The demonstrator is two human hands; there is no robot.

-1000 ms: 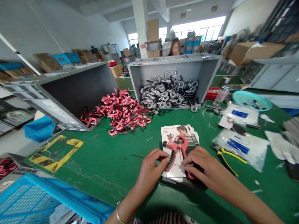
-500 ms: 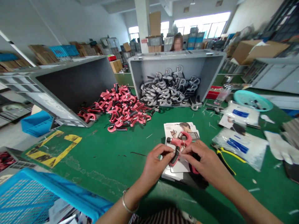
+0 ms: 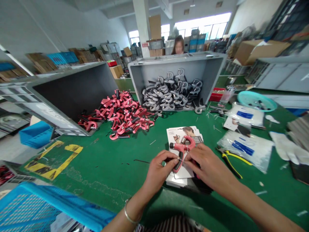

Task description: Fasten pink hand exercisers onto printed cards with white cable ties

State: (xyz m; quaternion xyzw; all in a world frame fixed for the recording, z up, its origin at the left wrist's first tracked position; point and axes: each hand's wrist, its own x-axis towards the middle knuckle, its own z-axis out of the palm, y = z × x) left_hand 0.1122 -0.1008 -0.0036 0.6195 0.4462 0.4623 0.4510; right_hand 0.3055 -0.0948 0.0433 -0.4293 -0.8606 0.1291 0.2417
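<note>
A packing workshop in a warehouse: a green bench [image 3: 108, 167], tipped grey crates [image 3: 212, 69] of hand grippers [image 3: 123, 112], stacked cartons [image 3: 154, 27] behind.

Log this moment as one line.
left hand: pinches handle of pink grip trainer | right hand: touches same handle | under it: printed card stack on green table | nearby: yellow pliers

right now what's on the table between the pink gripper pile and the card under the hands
Head view: only bare green mat between the pink gripper pile and the card, apart from one thin pale sliver.
</note>
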